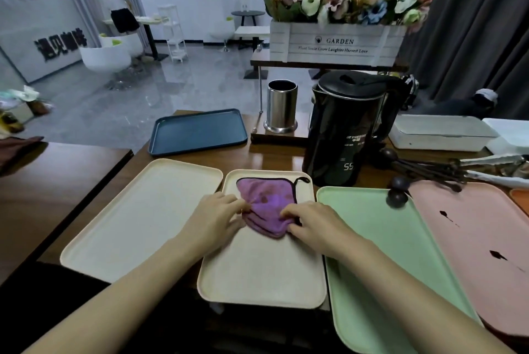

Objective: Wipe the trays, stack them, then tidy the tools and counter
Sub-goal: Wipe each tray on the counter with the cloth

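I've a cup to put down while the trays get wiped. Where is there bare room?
Bare: the blue tray left of the steel canister, the large cream tray at far left, the green tray nearer than the spoon head. Crowded: the middle tray under the purple cloth, and spoons and tongs right of the kettle.

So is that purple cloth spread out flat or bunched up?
Partly bunched. The purple cloth lies flat at its far edge, but its near end is gathered into folds between the left hand and right hand.
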